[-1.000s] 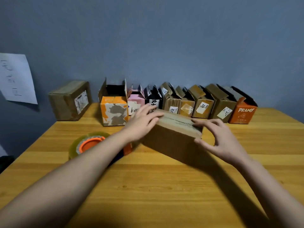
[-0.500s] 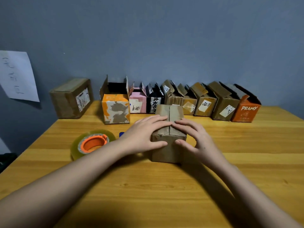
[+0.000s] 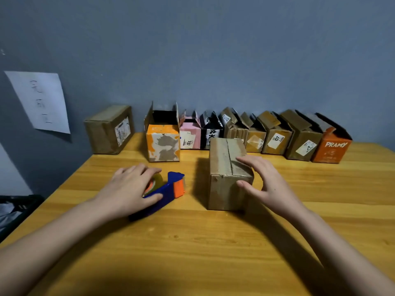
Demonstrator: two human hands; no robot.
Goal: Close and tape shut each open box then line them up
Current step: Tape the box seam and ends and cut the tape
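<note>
A brown cardboard box (image 3: 224, 167) stands on the wooden table (image 3: 192, 242) with its top flaps folded shut and the seam running away from me. My right hand (image 3: 267, 182) holds its right front corner, fingers on the top flap and thumb on the front face. My left hand (image 3: 132, 189) grips a blue and orange tape dispenser (image 3: 173, 186) lying on the table left of the box, with my fingers over the tape roll. A row of open boxes lines the wall, from an orange and white box (image 3: 162, 144) to an orange PRAMY box (image 3: 331, 148).
A closed brown box (image 3: 109, 129) sits apart at the back left against the grey wall. A sheet of paper (image 3: 40, 101) hangs on the wall at left. A dark bin (image 3: 12, 208) is beside the table's left edge.
The box was turned and set down upright with its seam facing away. My left hand left the box and took hold of the tape dispenser. My right hand stayed on the box.
</note>
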